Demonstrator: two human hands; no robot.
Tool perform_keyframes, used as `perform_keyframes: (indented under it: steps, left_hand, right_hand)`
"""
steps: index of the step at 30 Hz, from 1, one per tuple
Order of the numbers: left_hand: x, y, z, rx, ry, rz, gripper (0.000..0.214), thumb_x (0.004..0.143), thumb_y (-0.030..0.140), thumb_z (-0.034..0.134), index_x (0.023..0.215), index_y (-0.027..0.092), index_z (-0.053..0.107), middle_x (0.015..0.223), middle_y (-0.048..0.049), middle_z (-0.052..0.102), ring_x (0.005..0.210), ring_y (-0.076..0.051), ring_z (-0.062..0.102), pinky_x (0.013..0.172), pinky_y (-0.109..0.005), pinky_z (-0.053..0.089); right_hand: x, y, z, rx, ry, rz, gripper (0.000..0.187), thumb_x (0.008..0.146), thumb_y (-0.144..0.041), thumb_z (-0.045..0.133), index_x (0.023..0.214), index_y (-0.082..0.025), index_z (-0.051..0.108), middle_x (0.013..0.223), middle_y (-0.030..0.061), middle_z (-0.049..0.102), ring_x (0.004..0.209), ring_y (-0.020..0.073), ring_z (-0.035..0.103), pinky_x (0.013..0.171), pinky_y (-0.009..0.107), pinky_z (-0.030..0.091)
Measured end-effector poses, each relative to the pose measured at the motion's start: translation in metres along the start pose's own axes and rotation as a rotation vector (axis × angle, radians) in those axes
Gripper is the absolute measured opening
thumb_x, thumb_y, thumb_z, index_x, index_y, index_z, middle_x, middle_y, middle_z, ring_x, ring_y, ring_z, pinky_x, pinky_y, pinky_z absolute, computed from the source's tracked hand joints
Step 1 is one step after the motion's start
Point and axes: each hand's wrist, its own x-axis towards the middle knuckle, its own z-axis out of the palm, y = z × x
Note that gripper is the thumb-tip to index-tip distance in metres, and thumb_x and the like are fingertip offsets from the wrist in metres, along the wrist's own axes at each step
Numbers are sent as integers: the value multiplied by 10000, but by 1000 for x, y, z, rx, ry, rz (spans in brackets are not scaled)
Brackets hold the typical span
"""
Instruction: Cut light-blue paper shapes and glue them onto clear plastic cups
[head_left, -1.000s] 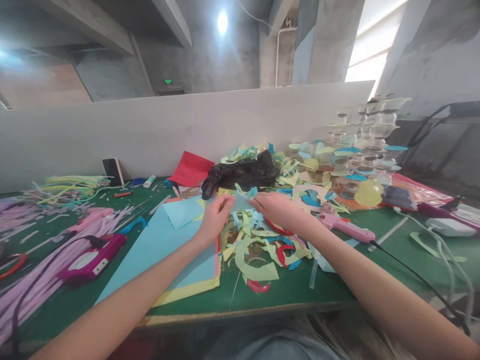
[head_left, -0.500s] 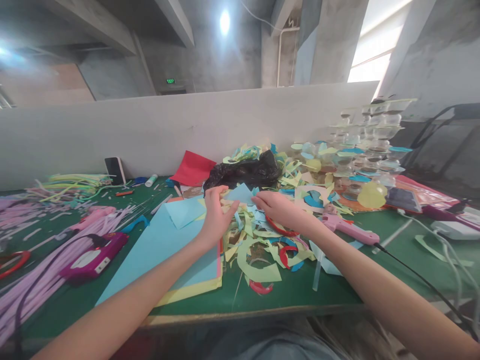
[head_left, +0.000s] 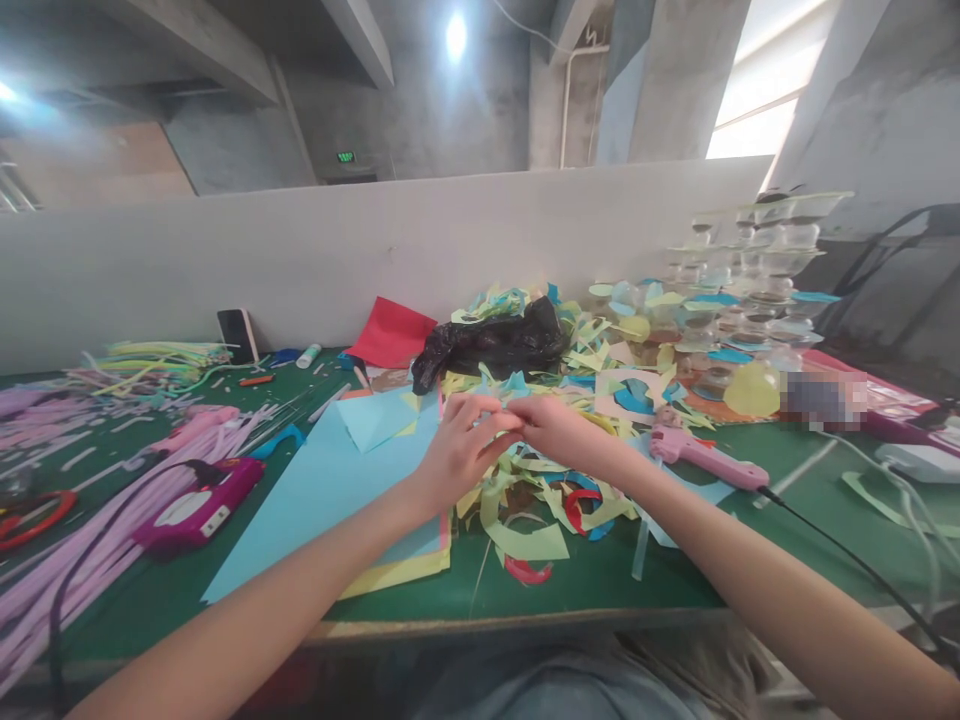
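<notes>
My left hand (head_left: 461,450) and my right hand (head_left: 559,430) meet fingertip to fingertip over a heap of yellow, blue and red paper scraps (head_left: 532,495) on the green table (head_left: 600,580). Both hands are pinched together on a small light-blue paper piece, which their fingers almost wholly hide. Just left of my left hand lies a stack of large light-blue and yellow paper sheets (head_left: 330,490), with a folded blue sheet (head_left: 375,415) on top.
A pink glue gun (head_left: 701,458) with a black cord lies right of the scraps. A black plastic bag (head_left: 491,345), red paper (head_left: 390,333), stacked clear cups (head_left: 742,290), a magenta device (head_left: 196,508), purple strips (head_left: 90,540) and a phone (head_left: 236,335) surround the work spot.
The hands have come together; the light-blue paper piece held open between them a second ago is now squeezed small between the fingertips. The camera has tipped slightly.
</notes>
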Motion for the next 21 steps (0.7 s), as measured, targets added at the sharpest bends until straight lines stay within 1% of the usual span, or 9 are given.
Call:
perform_keyframes:
  steps: [4, 9, 12, 14, 17, 21]
  left_hand:
    - [4, 1, -4, -78, 24, -29, 121, 961, 244, 513, 946, 233, 633, 904, -32, 616, 898, -176, 516, 834, -327, 407]
    - [7, -10, -5, -104, 47, -187, 156, 975, 297, 478, 915, 214, 595, 897, -37, 601, 907, -188, 510, 844, -338, 408]
    - [7, -20, -5, -113, 46, -270, 183, 977, 314, 468, 875, 206, 575, 901, -38, 588, 901, -190, 502, 862, -343, 397]
    - [7, -25, -4, -129, 42, -345, 197, 975, 316, 463, 846, 202, 559, 907, -40, 578, 904, -194, 498, 863, -344, 396]
    - [8, -31, -3, -153, 64, -483, 189, 967, 304, 461, 834, 203, 549, 894, -40, 554, 879, -193, 490, 817, -327, 403]
    - [8, -43, 0, -200, 152, -653, 145, 945, 280, 467, 867, 204, 562, 892, -40, 543, 841, -184, 495, 758, -297, 409]
  right_hand:
    - [-1, 0, -1, -3, 32, 0, 271, 891, -174, 417, 624, -204, 382, 593, -43, 410, 573, 117, 349, 532, 255, 250]
    - [-3, -2, -4, 20, 68, 6, 359, 960, -305, 387, 625, -214, 296, 579, -49, 319, 556, 117, 296, 514, 262, 232]
    - [-4, -1, -6, 23, 75, 15, 374, 975, -350, 375, 638, -219, 280, 586, -48, 301, 549, 118, 280, 514, 269, 228]
    - [-4, -1, -6, 21, 75, 22, 380, 979, -363, 374, 640, -219, 283, 591, -46, 304, 544, 117, 280, 515, 272, 231]
    - [-4, 1, -7, 33, 60, 32, 388, 983, -381, 374, 644, -217, 283, 591, -46, 295, 538, 117, 269, 514, 273, 230]
    - [-4, 4, -7, 39, 66, 18, 395, 988, -404, 364, 653, -216, 273, 593, -45, 286, 542, 119, 258, 518, 277, 222]
